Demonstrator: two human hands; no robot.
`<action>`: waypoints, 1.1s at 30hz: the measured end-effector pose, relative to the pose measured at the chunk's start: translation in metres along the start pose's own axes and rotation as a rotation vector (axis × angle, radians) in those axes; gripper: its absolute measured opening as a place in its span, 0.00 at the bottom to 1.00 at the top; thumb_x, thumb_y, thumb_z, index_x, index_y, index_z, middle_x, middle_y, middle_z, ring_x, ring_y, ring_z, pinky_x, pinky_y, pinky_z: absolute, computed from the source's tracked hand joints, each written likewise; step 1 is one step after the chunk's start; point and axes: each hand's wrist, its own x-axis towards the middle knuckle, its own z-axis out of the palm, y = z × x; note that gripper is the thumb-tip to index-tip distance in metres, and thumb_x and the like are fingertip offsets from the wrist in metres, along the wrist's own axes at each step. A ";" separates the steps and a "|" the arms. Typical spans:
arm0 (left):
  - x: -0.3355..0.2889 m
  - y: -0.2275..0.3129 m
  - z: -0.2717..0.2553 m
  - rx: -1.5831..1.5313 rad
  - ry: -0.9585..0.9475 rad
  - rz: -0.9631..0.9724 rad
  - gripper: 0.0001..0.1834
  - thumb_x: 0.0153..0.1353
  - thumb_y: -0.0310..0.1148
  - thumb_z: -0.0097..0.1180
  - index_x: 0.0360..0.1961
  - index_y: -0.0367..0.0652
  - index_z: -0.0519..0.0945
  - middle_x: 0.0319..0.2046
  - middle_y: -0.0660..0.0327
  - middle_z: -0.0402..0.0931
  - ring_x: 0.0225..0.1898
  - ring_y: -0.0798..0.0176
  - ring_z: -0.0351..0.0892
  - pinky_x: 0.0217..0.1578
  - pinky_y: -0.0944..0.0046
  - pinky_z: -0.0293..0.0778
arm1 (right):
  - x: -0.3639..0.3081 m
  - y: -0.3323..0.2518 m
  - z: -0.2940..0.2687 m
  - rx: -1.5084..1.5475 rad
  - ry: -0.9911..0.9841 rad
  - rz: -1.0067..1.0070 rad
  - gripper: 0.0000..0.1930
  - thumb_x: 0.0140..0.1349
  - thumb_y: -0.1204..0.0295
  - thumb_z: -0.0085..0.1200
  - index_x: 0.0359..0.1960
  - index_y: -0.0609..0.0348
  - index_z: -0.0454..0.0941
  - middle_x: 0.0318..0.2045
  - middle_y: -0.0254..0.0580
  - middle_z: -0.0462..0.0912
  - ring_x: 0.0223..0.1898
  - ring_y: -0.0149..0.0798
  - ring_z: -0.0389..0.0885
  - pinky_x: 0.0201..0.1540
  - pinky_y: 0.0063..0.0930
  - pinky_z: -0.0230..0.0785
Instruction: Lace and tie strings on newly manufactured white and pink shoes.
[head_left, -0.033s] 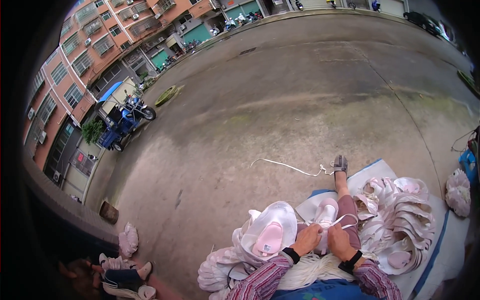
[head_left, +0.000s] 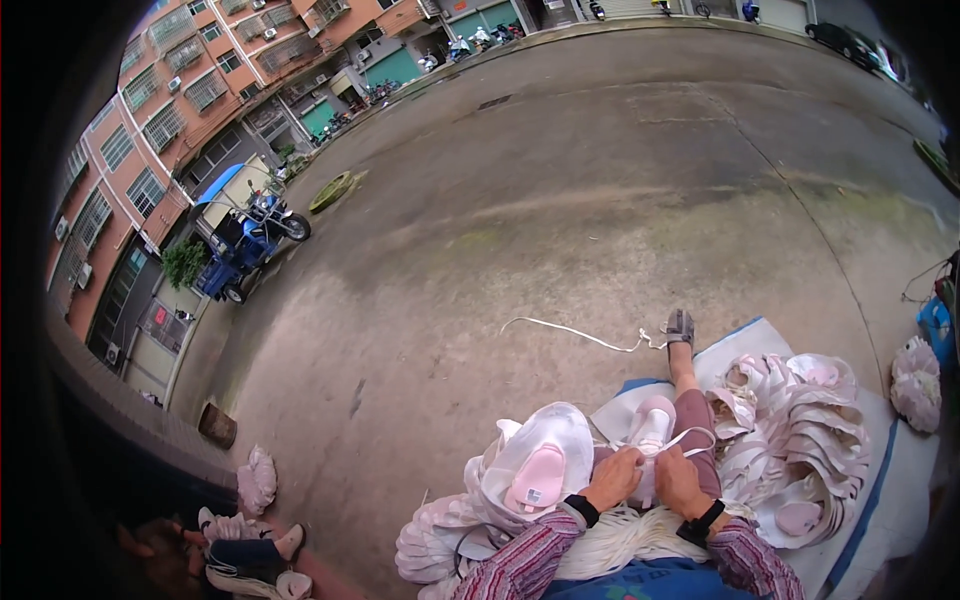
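Lower centre of the frame: a white shoe upper (head_left: 652, 425) is held over the lap, resting on the outstretched leg (head_left: 692, 400). The left hand (head_left: 612, 478) is closed on its near edge; the right hand (head_left: 680, 482) is closed on a white lace (head_left: 690, 438) looped across it. A stack of white and pink uppers (head_left: 535, 470) is seen just left of the hands, a larger heap (head_left: 800, 430) to the right on a pale sheet (head_left: 905, 500). A loose white cord (head_left: 575, 333) lies on the concrete above. A blue three-wheeler (head_left: 240, 245) is parked at upper left.

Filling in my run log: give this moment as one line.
left hand + right hand: grip white-and-pink shoe upper | white lace looped over | uppers pile right
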 end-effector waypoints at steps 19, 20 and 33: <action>0.014 0.011 -0.010 -0.047 -0.080 -0.168 0.11 0.48 0.26 0.60 0.34 0.38 0.77 0.28 0.56 0.76 0.28 0.59 0.75 0.34 0.61 0.72 | 0.006 -0.003 -0.014 0.043 0.038 -0.056 0.04 0.56 0.76 0.47 0.32 0.62 0.71 0.31 0.52 0.72 0.30 0.55 0.77 0.31 0.46 0.69; 0.014 0.011 -0.011 -0.044 -0.087 -0.157 0.11 0.48 0.26 0.60 0.35 0.38 0.77 0.29 0.57 0.76 0.28 0.60 0.75 0.34 0.61 0.72 | 0.007 0.000 -0.011 0.059 0.025 -0.043 0.04 0.56 0.76 0.47 0.32 0.63 0.71 0.32 0.53 0.72 0.30 0.56 0.77 0.32 0.46 0.69; 0.007 0.030 -0.010 0.135 -0.087 0.045 0.05 0.54 0.27 0.55 0.32 0.38 0.76 0.29 0.52 0.73 0.30 0.49 0.74 0.32 0.57 0.70 | -0.003 0.002 -0.010 0.226 -0.020 0.022 0.07 0.58 0.77 0.48 0.38 0.62 0.69 0.33 0.52 0.72 0.35 0.56 0.74 0.36 0.43 0.66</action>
